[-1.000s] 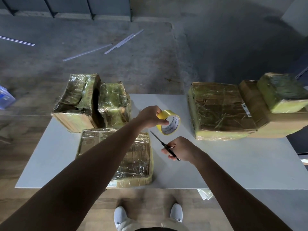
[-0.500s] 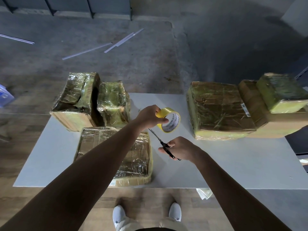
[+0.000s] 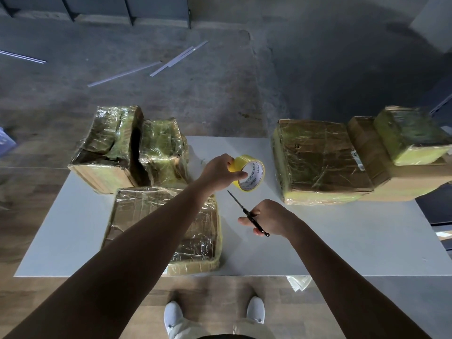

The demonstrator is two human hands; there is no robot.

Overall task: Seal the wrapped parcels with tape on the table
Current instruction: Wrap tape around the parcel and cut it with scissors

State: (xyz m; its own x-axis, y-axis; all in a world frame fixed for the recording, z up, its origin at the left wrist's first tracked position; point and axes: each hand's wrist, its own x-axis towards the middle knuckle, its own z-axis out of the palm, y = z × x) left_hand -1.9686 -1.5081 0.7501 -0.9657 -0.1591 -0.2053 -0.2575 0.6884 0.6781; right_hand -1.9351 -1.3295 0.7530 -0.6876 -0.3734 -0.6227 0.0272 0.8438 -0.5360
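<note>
Pinching the tape roll [image 3: 249, 172], the left hand [image 3: 217, 171] has its thumb on the roll's face and its fingers curled over the rim. The right hand [image 3: 269, 217] grips the scissors [image 3: 244, 211], blades apparently together, tip just short of the roll. Step judged: readying a cut of tape. The next move calls for a strip pulled free; none is visible. The roll hangs above the table [image 3: 342, 241], with the nearest parcel [image 3: 137, 216] just left, under the forearm.

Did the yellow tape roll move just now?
No, hardly at all: the tape roll stays gripped by the left hand, at the same spot beside the big right parcel, above the table.
</note>
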